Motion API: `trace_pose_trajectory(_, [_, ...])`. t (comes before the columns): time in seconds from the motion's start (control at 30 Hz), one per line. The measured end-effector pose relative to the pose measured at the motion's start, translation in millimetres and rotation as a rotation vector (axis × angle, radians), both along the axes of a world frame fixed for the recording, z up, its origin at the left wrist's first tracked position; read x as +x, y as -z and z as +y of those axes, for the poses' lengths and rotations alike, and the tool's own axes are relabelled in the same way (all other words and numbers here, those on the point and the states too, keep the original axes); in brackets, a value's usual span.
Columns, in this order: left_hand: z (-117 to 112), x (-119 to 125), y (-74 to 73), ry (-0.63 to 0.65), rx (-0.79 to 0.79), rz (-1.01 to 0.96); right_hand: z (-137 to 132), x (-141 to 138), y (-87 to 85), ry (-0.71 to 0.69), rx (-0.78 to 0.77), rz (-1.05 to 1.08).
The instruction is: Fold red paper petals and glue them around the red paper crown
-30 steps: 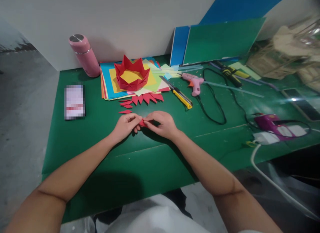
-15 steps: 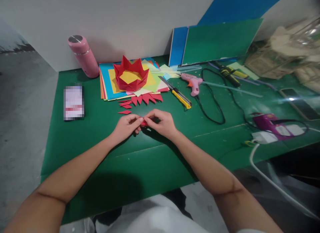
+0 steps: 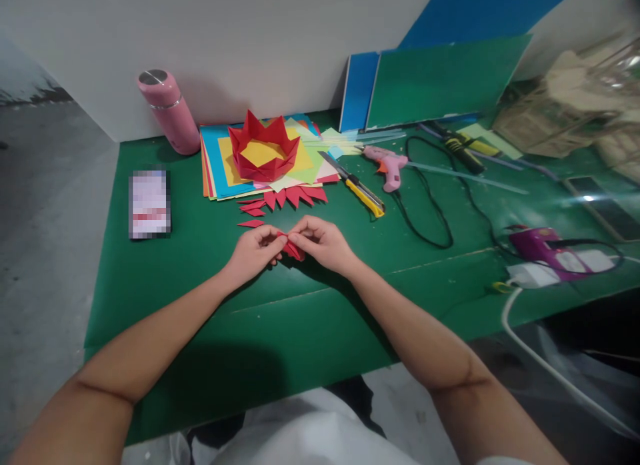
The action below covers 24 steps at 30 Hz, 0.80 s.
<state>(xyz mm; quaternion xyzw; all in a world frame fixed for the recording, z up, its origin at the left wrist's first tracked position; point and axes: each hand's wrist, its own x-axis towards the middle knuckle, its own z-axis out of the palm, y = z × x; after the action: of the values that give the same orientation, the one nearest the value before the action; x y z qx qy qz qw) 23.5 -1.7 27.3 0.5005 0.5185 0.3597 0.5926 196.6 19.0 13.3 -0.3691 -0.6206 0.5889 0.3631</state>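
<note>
Between my fingertips is a small piece of folded red paper [image 3: 294,250]. My left hand [image 3: 255,253] pinches it from the left, and my right hand [image 3: 323,244] pinches it from the right, thumbs almost touching. Part of the paper is covered by the fingers. Just beyond my hands lie several pointed red folded paper pieces [image 3: 295,197], with a single one [image 3: 251,223] nearer my left hand. Behind them a red folded paper ring with pointed tips [image 3: 241,165] rests on a stack of coloured paper sheets [image 3: 212,162].
A yellow utility knife [image 3: 364,197] and a pink glue gun [image 3: 393,168] with a black cord lie right of the paper. A pink bottle [image 3: 175,122] stands at the back left. A power strip [image 3: 533,273] and a phone [image 3: 605,208] are at the right of the green table [image 3: 320,338].
More of the red paper shows below my fingertips now, its folded end hanging lower. My hands stay in nearly the same place; the view has shifted slightly.
</note>
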Motion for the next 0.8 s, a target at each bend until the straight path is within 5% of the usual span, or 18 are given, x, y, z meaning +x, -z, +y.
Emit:
trace_pose_trajectory(0.23, [-0.5, 0.4, 2.2, -0.016, -0.001, -0.018, -0.1, -1.7, 3.2, 0.118, 0.148, -0.143])
trace_pose_trajectory(0.8, [2.7, -3.0, 0.4, -0.024, -0.055, -0.039, -1.2, 3.9, 7.2, 0.199, 0.978, -0.457])
